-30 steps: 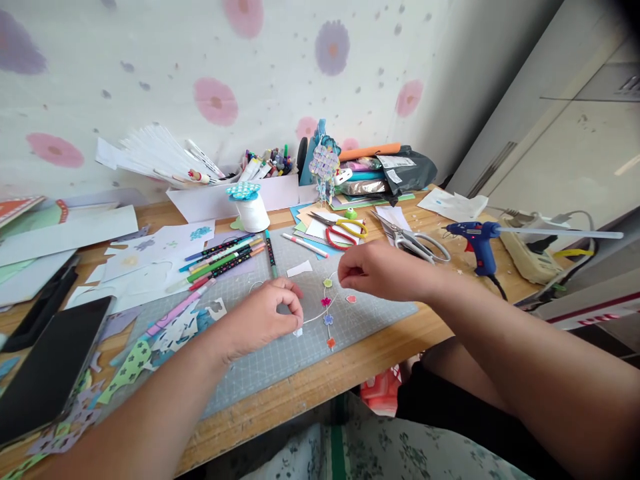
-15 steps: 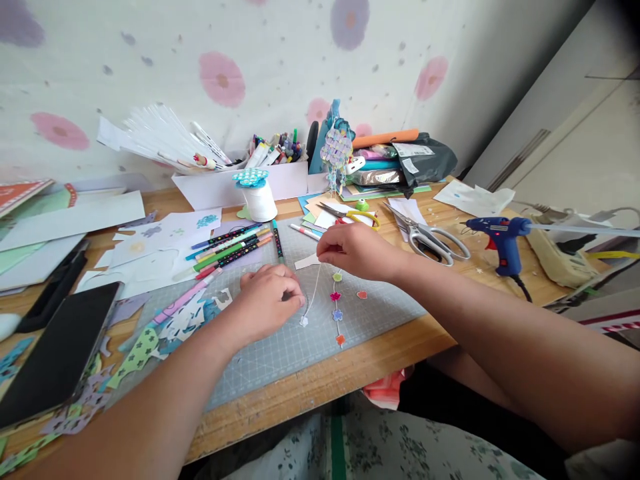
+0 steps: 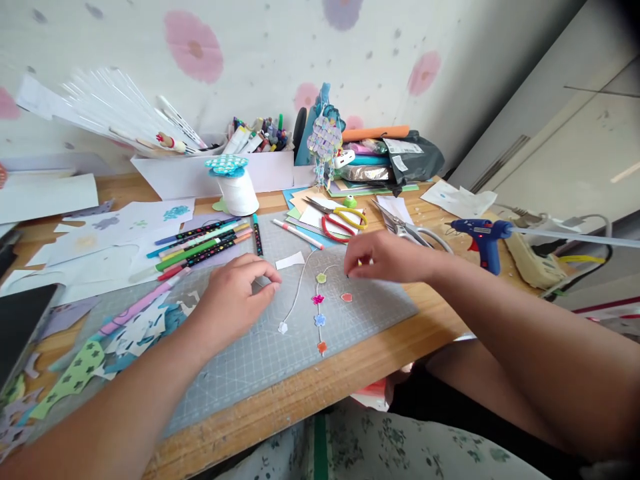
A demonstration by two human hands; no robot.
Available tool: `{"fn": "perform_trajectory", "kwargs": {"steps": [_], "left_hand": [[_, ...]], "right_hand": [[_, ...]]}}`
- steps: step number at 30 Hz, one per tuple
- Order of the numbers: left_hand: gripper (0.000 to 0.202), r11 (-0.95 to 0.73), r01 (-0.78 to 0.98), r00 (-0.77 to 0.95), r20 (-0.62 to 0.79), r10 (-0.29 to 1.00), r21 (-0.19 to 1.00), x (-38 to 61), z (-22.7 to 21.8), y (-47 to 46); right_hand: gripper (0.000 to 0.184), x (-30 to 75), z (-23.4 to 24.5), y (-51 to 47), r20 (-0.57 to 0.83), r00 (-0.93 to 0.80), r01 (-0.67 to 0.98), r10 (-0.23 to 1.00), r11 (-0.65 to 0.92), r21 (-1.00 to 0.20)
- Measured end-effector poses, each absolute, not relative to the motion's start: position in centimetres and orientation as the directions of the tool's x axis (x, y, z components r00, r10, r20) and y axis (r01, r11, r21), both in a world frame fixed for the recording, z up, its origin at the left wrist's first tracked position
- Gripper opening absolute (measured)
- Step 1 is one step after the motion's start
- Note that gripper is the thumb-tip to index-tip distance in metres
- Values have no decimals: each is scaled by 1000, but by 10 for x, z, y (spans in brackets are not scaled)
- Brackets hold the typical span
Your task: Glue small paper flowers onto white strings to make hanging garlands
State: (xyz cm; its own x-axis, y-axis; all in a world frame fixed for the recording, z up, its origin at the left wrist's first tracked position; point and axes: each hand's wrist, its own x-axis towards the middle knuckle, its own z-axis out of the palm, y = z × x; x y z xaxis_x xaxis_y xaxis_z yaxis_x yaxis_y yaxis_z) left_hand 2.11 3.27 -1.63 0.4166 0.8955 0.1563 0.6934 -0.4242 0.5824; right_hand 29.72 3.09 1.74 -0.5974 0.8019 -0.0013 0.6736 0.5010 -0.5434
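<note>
A white thread (image 3: 299, 288) lies on the grey cutting mat (image 3: 260, 360), with a small white paper piece (image 3: 283, 327) at its near end. Beside it runs a strand of small paper flowers (image 3: 319, 310) in yellow-green, pink, blue and orange. One loose red flower (image 3: 347, 297) lies to the right. My right hand (image 3: 387, 257) hovers just right of the strand's top, its fingertips pinched where the thread ends. My left hand (image 3: 235, 297) rests on the mat left of the thread, fingers curled with thumb against forefinger, apart from the thread.
Felt pens (image 3: 200, 245) lie fanned at the mat's far left, paper cut-outs (image 3: 125, 333) at near left. Red-and-yellow scissors (image 3: 340, 223), silver scissors (image 3: 407, 230) and a blue glue gun (image 3: 483, 237) lie to the right. A thread spool (image 3: 239, 190) and pen box (image 3: 260, 157) stand behind.
My right hand moved right and lowered the flower strand flat onto the mat. My left hand let go of the thread and drew back to the left; the thread now lies loose.
</note>
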Motion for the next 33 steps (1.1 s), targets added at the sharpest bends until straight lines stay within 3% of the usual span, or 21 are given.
{"fn": "perform_trajectory", "kwargs": {"steps": [3, 11, 16, 23, 25, 27, 29, 31, 33], "left_hand": [[13, -427, 676, 417, 166, 894, 601, 21, -15, 31], [15, -449, 657, 431, 187, 883, 605, 23, -12, 29], [15, -452, 650, 423, 204, 883, 611, 25, -10, 27], [13, -502, 585, 459, 250, 852, 637, 29, -10, 18], [13, -512, 573, 465, 261, 846, 641, 30, -9, 14], [13, -523, 558, 469, 275, 839, 644, 32, -7, 11], [13, -533, 528, 481, 285, 829, 661, 35, -5, 8], [13, -516, 489, 501, 258, 826, 704, 37, -3, 4], [14, -466, 453, 530, 191, 826, 760, 39, -1, 1]], "right_hand": [[13, 302, 9, 14, -92, -686, 658, 721, 562, -502], [19, 296, -7, -21, 31, -653, 711, 756, 627, -319], [19, 294, -6, -49, 18, -726, 678, 688, 719, -152], [19, 292, -18, -69, 152, -769, 630, 621, 777, 6], [19, 291, -19, -69, 188, -750, 637, 634, 769, -51], [19, 289, -16, -67, 215, -664, 679, 717, 698, -228], [14, 283, -12, -61, 173, -497, 691, 850, 509, -514], [9, 273, -5, -54, 44, -331, 585, 943, 241, -774], [8, 261, 1, -46, -100, -263, 404, 960, 15, -915]]}}
